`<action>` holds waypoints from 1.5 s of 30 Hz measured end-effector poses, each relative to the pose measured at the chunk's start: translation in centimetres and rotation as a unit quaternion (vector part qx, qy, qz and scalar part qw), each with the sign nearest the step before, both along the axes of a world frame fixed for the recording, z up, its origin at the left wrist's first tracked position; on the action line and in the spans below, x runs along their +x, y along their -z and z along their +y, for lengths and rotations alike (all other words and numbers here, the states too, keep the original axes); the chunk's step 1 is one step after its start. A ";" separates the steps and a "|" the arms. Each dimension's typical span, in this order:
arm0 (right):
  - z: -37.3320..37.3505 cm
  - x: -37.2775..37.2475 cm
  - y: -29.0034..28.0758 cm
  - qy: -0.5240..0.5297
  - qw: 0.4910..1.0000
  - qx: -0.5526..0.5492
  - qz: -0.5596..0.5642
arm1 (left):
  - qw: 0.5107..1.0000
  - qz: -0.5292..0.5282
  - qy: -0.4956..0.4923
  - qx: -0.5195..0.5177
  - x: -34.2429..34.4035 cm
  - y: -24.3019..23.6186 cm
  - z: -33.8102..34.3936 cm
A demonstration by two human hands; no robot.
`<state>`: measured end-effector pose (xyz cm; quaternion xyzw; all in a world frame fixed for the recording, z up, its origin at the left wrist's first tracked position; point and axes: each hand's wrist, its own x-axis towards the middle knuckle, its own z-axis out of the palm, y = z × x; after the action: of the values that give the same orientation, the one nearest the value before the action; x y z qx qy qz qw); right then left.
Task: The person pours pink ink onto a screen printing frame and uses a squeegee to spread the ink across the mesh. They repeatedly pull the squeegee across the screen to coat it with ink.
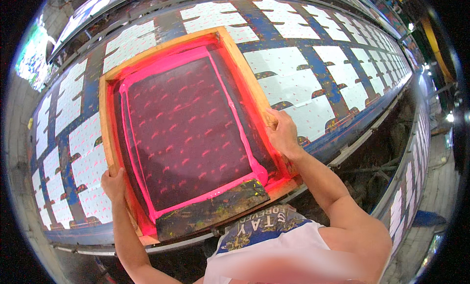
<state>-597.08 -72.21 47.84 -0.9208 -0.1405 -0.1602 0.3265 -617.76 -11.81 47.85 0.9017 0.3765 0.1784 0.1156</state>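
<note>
A wooden screen-printing frame (104, 122) with dark mesh (188, 132) lies over the printing table in front of me. Thick bright pink ink (234, 105) lines the inner edges of the mesh, and rows of small pink motifs show across it. My left hand (113, 185) is closed round the frame's left side rail, low down. My right hand (283, 132) grips the right rail about halfway along. A dark, paint-stained squeegee (210, 209) rests inside the frame's near end, touching the ink. Whether the frame touches the cloth underneath is hidden.
White cut fabric pieces (289, 78) with small pink prints lie in rows along the long blue, paint-spotted table (328, 90). A metal rail (362, 142) runs along its near edge. Another table of fabric pieces (409, 186) stands at the right.
</note>
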 end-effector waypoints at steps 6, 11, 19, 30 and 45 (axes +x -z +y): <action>-1.2 0.3 -3.0 -0.009 1.000 0.001 -0.008 | 0.993 -0.063 0.049 -0.092 0.4 -1.1 0.7; -4.4 2.7 -3.4 -0.001 1.000 0.004 -0.018 | 0.995 -0.036 0.027 -0.087 2.3 -2.6 -2.7; -16.3 8.6 -2.4 0.004 0.999 0.029 -0.025 | 0.989 -0.087 0.072 -0.091 8.4 -4.7 -16.2; -35.3 16.5 2.5 0.038 0.994 0.074 -0.069 | 0.989 -0.108 0.035 -0.099 16.8 -1.7 -35.4; -44.8 19.7 4.8 0.028 0.991 0.125 -0.028 | 0.990 -0.109 0.047 -0.076 19.3 -0.5 -45.3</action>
<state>-577.34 -116.97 43.07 -0.8714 -0.1022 -0.2117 0.4307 -598.45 -57.10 48.38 0.8820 0.3317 0.2408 0.2326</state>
